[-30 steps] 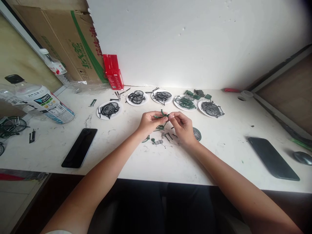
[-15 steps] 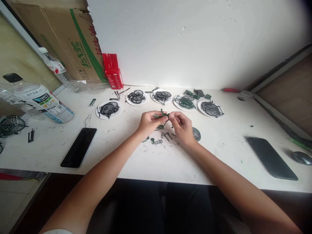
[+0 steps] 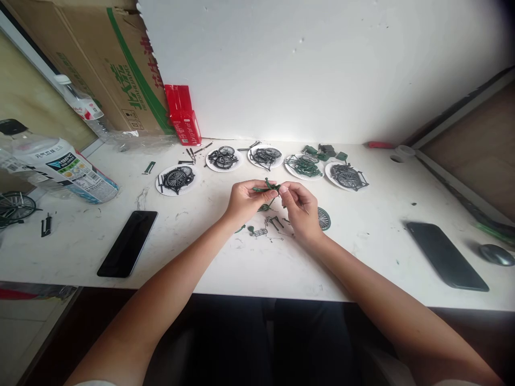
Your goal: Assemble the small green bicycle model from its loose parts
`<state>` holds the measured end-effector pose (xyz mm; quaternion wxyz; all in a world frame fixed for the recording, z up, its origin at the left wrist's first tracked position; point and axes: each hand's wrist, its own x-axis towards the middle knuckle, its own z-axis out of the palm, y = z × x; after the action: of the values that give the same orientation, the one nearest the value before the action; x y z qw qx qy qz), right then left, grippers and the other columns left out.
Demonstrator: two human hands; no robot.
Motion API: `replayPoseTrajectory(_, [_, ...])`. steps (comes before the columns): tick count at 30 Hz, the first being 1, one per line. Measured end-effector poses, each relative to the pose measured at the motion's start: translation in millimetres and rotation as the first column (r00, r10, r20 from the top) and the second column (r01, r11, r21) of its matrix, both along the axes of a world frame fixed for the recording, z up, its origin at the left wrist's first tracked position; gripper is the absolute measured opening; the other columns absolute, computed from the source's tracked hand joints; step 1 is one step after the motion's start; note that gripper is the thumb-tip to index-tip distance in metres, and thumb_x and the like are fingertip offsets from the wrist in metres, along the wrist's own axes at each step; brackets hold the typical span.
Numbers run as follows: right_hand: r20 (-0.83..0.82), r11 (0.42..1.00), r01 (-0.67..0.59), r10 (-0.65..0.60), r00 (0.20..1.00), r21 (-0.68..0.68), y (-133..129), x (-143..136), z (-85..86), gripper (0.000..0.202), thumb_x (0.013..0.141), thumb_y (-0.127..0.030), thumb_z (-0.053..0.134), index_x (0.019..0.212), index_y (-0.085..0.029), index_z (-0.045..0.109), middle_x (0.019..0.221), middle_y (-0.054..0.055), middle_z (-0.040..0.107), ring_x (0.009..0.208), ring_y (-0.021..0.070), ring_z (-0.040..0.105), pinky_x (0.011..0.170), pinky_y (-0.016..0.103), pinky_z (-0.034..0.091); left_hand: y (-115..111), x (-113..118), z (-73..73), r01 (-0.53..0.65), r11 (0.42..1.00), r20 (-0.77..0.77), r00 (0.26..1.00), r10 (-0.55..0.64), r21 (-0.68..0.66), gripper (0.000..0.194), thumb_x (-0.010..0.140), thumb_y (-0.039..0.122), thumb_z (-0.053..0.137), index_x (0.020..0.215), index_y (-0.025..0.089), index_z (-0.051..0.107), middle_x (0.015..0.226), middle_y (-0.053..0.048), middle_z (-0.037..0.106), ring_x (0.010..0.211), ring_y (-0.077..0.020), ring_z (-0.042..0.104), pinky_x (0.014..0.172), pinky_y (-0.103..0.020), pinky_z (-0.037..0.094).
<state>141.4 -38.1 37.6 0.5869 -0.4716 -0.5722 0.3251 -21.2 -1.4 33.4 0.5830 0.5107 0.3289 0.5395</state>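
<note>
The left hand (image 3: 247, 202) has its thumb and fingers squeezed on a small green piece (image 3: 270, 185); the right hand (image 3: 301, 206) pinches the same piece at its right end, and its fingertips hide part of it; the piece is up between the two hands, over the middle of the desk (image 3: 257, 273); under and just in front of the hands lie little loose parts (image 3: 277, 222), and a spoked wheel (image 3: 324, 219) is beside the right hand; five paper plates (image 3: 193, 184) heaped with tiny bike bits stand in a row toward the far edge, with a red box (image 3: 187, 128) at that edge, left of the middle; a black phone (image 3: 127, 244) lies by the near edge, on the left; a dark flat slab (image 3: 447, 256) and a mouse (image 3: 497, 254) are near the right near corner; a big bottle (image 3: 68, 166) leans over the left side.
</note>
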Motion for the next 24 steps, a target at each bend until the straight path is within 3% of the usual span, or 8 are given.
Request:
replayPoseTrajectory(10, [-0.004,1.0,-0.007,0.007,1.0,0.01,0.0,-0.7,-2.2,0.041,0.095,-0.065,0.074,0.099,-0.024,0.071,0.068,-0.003,0.046,0.064,0.0147,0.041,0.06,0.03,0.036,-0.4,-0.5,-1.2,-0.002,1.0,-0.013,1.0,0.002,0.007,0.05,0.068,0.047,0.1,0.106,0.018,0.086,0.108,-0.011,0.082,0.091,-0.0213,0.075,0.085,-0.035,0.061])
replayPoseTrajectory(24, [0.058,0.998,0.019,-0.022,0.998,0.057,1.6,2.2,-6.4,0.038,0.099,-0.063,0.069,0.101,-0.025,0.067,0.081,0.002,0.054,0.069,0.0168,0.042,0.061,0.032,0.036,-1.6,1.3,2.8,0.017,1.0,-0.001,1.0,-0.017,-0.004,0.05,0.067,0.046,0.101,0.105,0.017,0.086,0.106,-0.011,0.082,0.091,-0.0219,0.074,0.086,-0.036,0.061])
